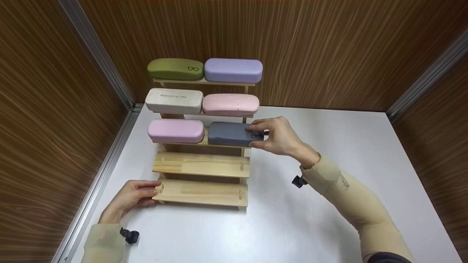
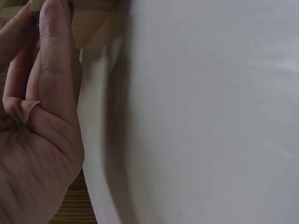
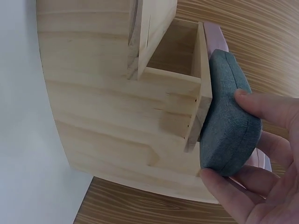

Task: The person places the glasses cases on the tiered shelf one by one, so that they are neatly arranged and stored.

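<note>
My right hand (image 1: pixel 280 137) grips the right end of a grey-blue glasses case (image 1: pixel 230 133), thumb on one side and fingers on the other. In the right wrist view, that fabric-covered case (image 3: pixel 229 116) lies along the edge of a wooden shelf board. At the lower left, my left hand (image 1: pixel 132 197) pinches the left end of the bottom step of a wooden tiered rack (image 1: pixel 204 193); its fingertips are at the top of the left wrist view. Beside the grey-blue case, on the same third step from the top, sits a pink-lilac glasses case (image 1: pixel 176 130).
On the top step stand a green glasses case (image 1: pixel 175 69) and a lavender one (image 1: pixel 233 70). A white case (image 1: pixel 174 100) and a light pink case (image 1: pixel 231 104) share the step below. Under the rack spreads a white table (image 1: pixel 310 219), with wood-grain walls (image 1: pixel 310 47) around it.
</note>
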`<act>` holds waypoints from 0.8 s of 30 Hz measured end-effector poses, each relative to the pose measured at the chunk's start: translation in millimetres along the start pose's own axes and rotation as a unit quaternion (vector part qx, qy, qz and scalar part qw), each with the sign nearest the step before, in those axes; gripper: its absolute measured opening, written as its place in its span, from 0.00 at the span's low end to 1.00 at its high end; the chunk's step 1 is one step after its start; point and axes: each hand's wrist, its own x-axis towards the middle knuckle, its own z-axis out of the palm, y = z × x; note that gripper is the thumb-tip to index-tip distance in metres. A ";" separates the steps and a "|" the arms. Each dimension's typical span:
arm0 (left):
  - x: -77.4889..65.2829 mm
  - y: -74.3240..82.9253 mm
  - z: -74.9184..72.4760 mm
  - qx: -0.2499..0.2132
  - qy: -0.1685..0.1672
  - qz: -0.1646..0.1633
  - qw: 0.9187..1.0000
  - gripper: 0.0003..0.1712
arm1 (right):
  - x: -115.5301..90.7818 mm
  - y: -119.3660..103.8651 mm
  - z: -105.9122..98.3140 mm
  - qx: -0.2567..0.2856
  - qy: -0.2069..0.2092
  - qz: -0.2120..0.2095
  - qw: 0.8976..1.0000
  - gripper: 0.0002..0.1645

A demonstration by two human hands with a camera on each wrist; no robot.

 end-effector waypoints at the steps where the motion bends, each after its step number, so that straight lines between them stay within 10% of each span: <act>1: 0.1 0.4 0.1 0.000 0.000 0.000 1.000 0.15 | 0.3 -0.4 0.7 -0.001 0.001 -0.002 1.000 0.22; 15: 3.2 1.2 4.1 -0.004 -0.006 0.000 1.000 0.16 | -6.5 -1.1 2.0 -0.043 0.009 -0.012 0.999 0.28; 24: -4.3 6.0 -2.0 0.058 0.017 0.035 0.998 0.21 | -45.5 19.9 -22.5 -0.057 0.040 0.032 0.997 0.28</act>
